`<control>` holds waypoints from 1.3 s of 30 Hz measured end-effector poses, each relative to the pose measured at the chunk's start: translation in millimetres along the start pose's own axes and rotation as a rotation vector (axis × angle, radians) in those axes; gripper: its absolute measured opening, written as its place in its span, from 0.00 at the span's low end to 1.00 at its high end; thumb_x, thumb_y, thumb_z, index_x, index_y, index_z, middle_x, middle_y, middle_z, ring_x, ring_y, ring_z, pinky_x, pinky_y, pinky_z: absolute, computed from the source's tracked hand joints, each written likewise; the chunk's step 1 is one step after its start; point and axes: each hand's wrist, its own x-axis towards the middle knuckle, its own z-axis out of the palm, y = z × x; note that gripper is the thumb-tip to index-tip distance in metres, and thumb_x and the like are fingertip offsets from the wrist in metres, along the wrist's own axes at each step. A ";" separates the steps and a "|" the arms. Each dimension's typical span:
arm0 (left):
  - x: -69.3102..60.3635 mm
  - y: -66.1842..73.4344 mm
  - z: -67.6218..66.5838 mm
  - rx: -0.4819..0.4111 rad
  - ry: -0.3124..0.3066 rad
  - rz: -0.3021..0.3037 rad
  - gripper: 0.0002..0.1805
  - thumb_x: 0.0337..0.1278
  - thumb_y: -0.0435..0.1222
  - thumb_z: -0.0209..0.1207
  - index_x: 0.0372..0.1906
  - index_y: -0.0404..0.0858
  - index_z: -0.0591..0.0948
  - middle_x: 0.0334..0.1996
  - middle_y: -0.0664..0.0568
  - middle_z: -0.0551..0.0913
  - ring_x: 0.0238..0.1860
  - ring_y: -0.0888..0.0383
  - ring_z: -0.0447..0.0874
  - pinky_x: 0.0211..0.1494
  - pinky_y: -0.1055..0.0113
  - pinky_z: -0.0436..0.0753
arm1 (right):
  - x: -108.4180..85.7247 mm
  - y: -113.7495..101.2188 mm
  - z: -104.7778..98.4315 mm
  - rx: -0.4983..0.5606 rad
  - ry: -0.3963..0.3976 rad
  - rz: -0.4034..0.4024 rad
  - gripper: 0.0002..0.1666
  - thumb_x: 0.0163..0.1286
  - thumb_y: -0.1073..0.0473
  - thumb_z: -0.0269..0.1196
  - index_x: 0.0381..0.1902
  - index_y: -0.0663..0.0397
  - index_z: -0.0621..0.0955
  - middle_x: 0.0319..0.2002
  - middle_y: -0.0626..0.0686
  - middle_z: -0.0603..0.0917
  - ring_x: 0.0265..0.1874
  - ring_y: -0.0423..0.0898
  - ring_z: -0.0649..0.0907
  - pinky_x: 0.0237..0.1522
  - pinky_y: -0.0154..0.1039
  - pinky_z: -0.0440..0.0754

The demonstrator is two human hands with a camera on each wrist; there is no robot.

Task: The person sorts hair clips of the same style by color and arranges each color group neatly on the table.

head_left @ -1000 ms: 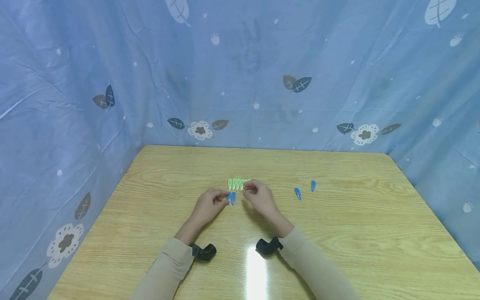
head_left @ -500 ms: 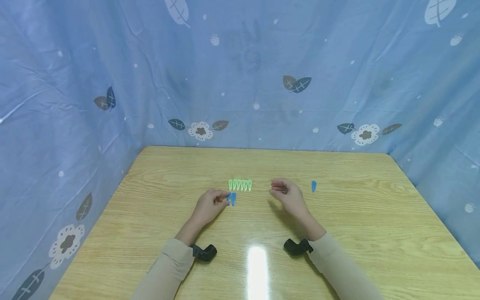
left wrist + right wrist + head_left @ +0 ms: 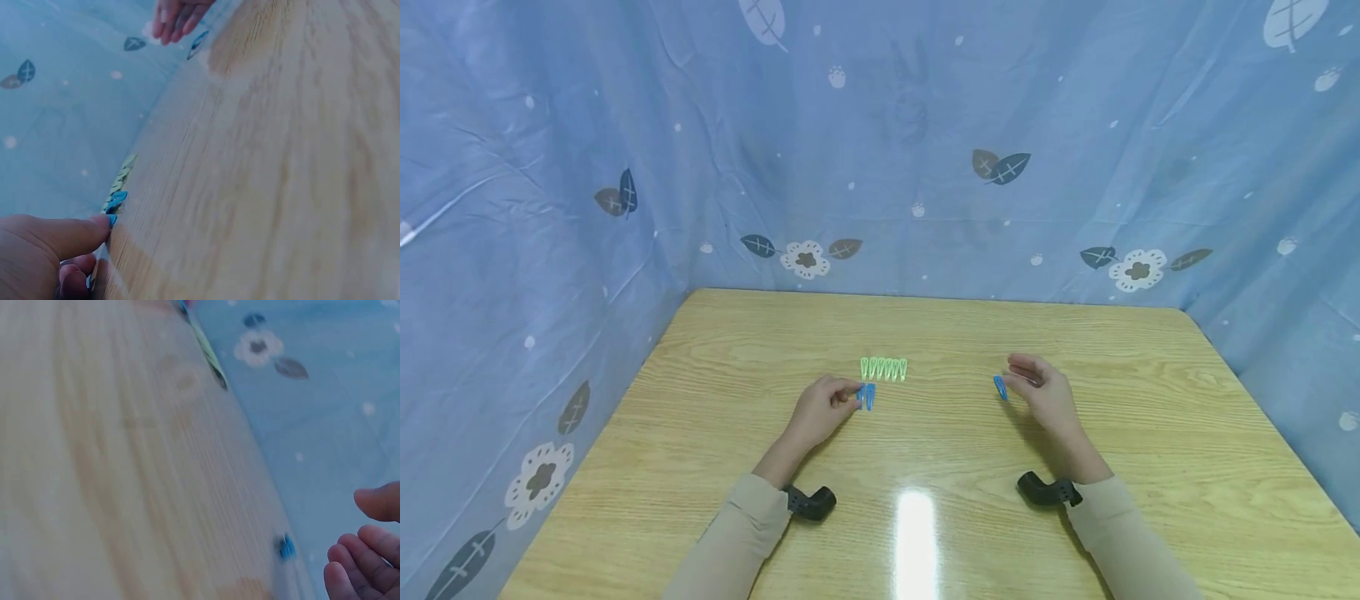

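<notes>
Two blue snap hair clips (image 3: 870, 397) lie side by side left of the table's middle. My left hand (image 3: 822, 410) pinches the leftmost blue clip (image 3: 112, 220) between thumb and index finger; the left wrist view shows the thumb tip at its end. Just beyond them stands a neat row of several light green snap hair clips (image 3: 883, 368). My right hand (image 3: 1043, 393) hovers over the table further right, thumb and fingers apart, holding nothing. Beside its thumb, a single blue hair clip (image 3: 1001, 387) lies tilted on the wood.
The wooden table (image 3: 760, 333) carries a bright light reflection near its front. A blue patterned curtain (image 3: 895, 150) closes off the back and both sides. Each wrist wears a black camera mount (image 3: 811, 503).
My right hand has moved from the green row rightward to the loose blue clips. The tilted clip shows again; the farther one is now hidden from the head view. My left hand stays put.
</notes>
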 end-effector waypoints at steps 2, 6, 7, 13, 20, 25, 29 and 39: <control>0.1 -0.5 0.5 0.002 0.001 0.001 0.15 0.56 0.37 0.66 0.49 0.42 0.84 0.29 0.57 0.74 0.27 0.61 0.68 0.30 0.70 0.71 | 0.7 6.1 -8.2 -0.011 0.033 0.004 0.28 0.69 0.61 0.60 0.63 0.69 0.70 0.59 0.67 0.73 0.59 0.57 0.73 0.49 0.18 0.71; 0.1 -0.2 0.3 -0.006 0.002 -0.004 0.15 0.56 0.37 0.66 0.49 0.42 0.84 0.28 0.57 0.73 0.28 0.61 0.68 0.30 0.70 0.71 | 1.6 14.3 -21.9 -0.051 0.095 0.020 0.28 0.69 0.61 0.60 0.63 0.69 0.69 0.59 0.67 0.74 0.57 0.55 0.74 0.47 0.17 0.71; 0.1 0.0 0.2 -0.007 0.002 -0.008 0.15 0.56 0.37 0.65 0.49 0.42 0.84 0.28 0.57 0.73 0.28 0.61 0.68 0.30 0.70 0.71 | 1.9 16.0 -24.2 -0.065 0.107 0.028 0.29 0.69 0.60 0.60 0.63 0.69 0.69 0.59 0.67 0.74 0.56 0.54 0.75 0.46 0.17 0.71; 0.8 1.4 -0.7 -0.015 -0.004 -0.023 0.15 0.56 0.37 0.65 0.49 0.42 0.84 0.29 0.57 0.73 0.28 0.61 0.68 0.30 0.69 0.71 | 4.6 22.0 -29.2 -0.126 0.135 0.086 0.30 0.69 0.60 0.61 0.64 0.70 0.69 0.58 0.67 0.75 0.56 0.57 0.75 0.42 0.16 0.72; 0.7 2.2 -1.1 -0.015 -0.005 -0.024 0.15 0.55 0.37 0.66 0.49 0.42 0.84 0.29 0.57 0.74 0.27 0.61 0.68 0.30 0.69 0.71 | 9.3 22.8 -26.9 -0.206 0.166 0.134 0.26 0.68 0.62 0.61 0.61 0.69 0.72 0.55 0.67 0.77 0.54 0.58 0.77 0.38 0.16 0.71; 0.0 2.8 -1.4 -0.018 -0.002 -0.026 0.15 0.56 0.37 0.66 0.49 0.42 0.84 0.29 0.57 0.74 0.27 0.61 0.68 0.30 0.69 0.72 | 15.1 19.2 -23.6 -0.297 0.222 0.154 0.23 0.66 0.63 0.62 0.56 0.70 0.75 0.50 0.67 0.80 0.49 0.58 0.80 0.35 0.19 0.71; -0.1 3.2 -2.3 -0.023 -0.005 -0.027 0.15 0.56 0.37 0.65 0.49 0.42 0.84 0.29 0.56 0.74 0.28 0.61 0.68 0.30 0.69 0.72 | 20.0 16.0 -19.8 -0.357 0.244 0.169 0.23 0.64 0.63 0.63 0.54 0.72 0.76 0.47 0.67 0.81 0.46 0.58 0.81 0.38 0.28 0.75; -0.4 3.0 -1.3 -0.032 -0.006 -0.024 0.14 0.56 0.37 0.65 0.49 0.42 0.84 0.28 0.57 0.73 0.28 0.61 0.68 0.30 0.69 0.72 | 22.9 17.3 -20.9 -0.369 0.246 0.181 0.21 0.64 0.67 0.60 0.54 0.71 0.77 0.43 0.65 0.81 0.43 0.56 0.80 0.36 0.28 0.73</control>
